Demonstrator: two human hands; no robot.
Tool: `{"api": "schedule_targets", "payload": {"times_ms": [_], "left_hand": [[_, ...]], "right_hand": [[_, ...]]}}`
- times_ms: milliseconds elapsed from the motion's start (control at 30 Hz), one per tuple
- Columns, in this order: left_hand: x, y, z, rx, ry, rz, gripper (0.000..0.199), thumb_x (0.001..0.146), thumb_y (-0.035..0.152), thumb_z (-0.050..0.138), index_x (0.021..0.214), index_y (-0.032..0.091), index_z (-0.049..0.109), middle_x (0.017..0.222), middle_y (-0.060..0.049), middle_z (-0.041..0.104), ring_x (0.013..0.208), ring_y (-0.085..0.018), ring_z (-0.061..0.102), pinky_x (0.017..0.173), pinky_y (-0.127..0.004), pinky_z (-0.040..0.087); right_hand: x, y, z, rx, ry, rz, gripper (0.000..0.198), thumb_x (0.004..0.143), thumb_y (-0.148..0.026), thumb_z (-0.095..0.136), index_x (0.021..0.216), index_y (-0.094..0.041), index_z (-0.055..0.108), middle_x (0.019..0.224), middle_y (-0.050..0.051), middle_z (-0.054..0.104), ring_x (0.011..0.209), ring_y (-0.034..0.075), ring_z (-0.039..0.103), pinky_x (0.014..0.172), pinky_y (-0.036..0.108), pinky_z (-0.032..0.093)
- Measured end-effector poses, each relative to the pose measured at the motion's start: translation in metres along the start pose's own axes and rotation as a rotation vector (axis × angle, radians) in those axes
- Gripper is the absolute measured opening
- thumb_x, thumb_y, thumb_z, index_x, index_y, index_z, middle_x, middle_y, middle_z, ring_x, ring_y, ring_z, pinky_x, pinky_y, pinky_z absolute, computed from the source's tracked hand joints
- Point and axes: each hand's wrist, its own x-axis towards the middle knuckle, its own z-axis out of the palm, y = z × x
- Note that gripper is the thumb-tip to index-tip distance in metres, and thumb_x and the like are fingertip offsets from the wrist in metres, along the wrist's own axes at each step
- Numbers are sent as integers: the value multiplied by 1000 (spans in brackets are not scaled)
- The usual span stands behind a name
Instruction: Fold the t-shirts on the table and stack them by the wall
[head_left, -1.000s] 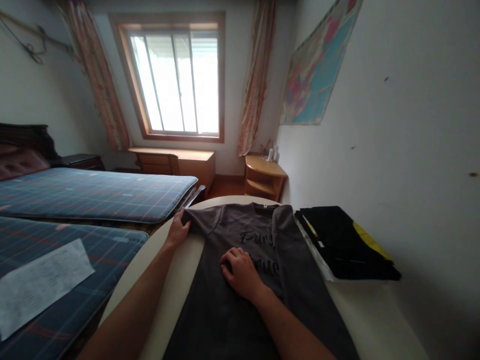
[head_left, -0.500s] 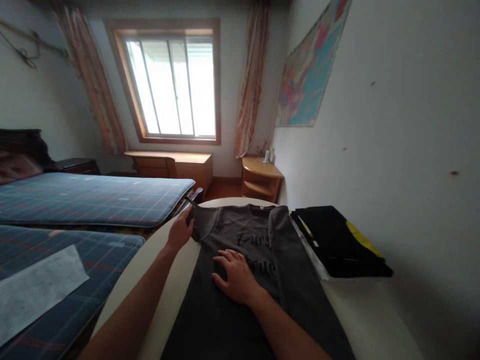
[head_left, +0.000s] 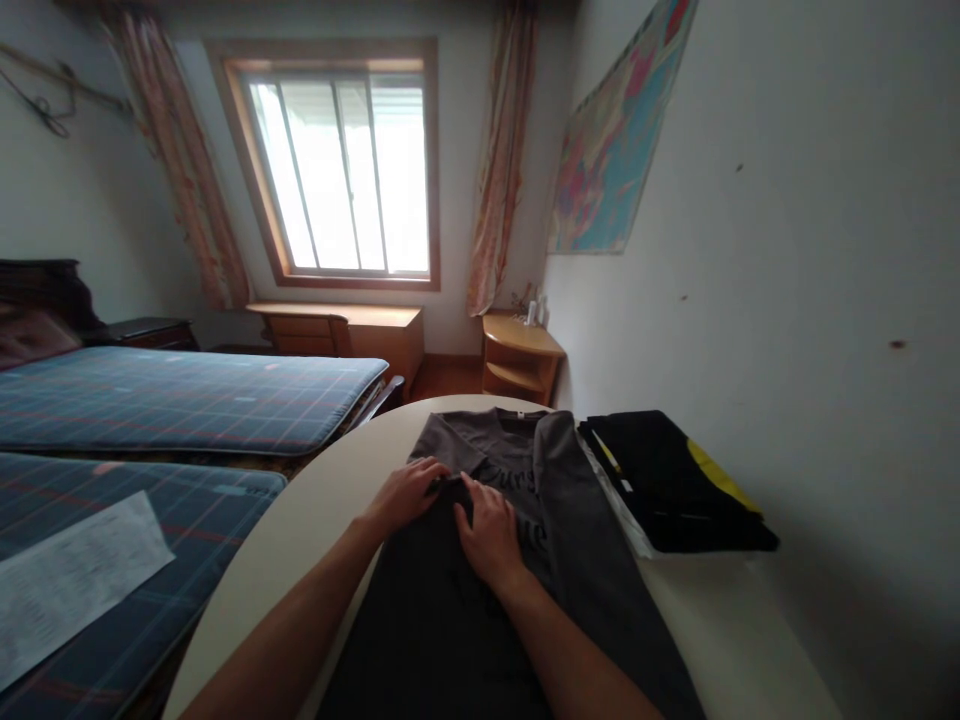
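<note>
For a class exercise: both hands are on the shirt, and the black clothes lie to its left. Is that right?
Wrong side: the black clothes lie to the right of the shirt, as the head view shows. The left hand and right hand are on the shirt.

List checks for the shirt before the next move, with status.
1. Shirt on the table: ok, laid out front up.
2. Sleeve on the picture's right turned in: ok, it lies over the shirt's front.
3. Hands off: not ok, left hand and right hand are both on the shirt.
4. Print uncovered: not ok, partly hidden.
5. Hem straight: cannot tell, out of frame at the bottom.
6. Black pile not on the shirt: ok, it sits beside it.
</note>
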Motion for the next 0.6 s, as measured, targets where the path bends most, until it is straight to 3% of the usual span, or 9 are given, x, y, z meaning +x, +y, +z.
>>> {"api": "schedule_targets", "payload": {"times_ms": [100, 333, 467, 600], "left_hand": [[-1, 4, -3, -2, 31, -31, 25, 91, 20, 52, 109, 29, 66, 109, -2, 68, 104, -20, 64, 94, -29, 49], [-25, 12, 4, 74, 66, -290, 48, 76, 7, 60, 121, 24, 62, 131, -8, 61, 123, -26, 54, 103, -36, 45], [-38, 12, 17, 101, 186, -393, 40, 81, 7, 57, 118, 21, 63, 137, -9, 56, 127, -26, 49, 109, -37, 41], [-42, 1, 21, 99, 265, -472, 43, 86, 13, 57, 128, 18, 58, 139, -11, 55, 127, -26, 50, 109, -39, 40]], "right_hand": [[0, 0, 1, -25, -20, 0, 53, 98, -33, 46, 150, -26, 42, 143, 7, 56, 133, 25, 45, 111, 42, 31], [1, -1, 4, -20, -53, 18, 55, 98, -33, 42, 152, -23, 39, 147, 6, 53, 136, 27, 41, 113, 44, 27], [8, 0, 6, -36, -96, 80, 54, 99, -38, 42, 151, -26, 40, 148, 5, 52, 136, 26, 41, 113, 43, 27], [33, 2, 0, -98, -142, 154, 52, 99, -45, 39, 148, -28, 44, 144, 7, 54, 132, 28, 44, 107, 45, 32]]}}
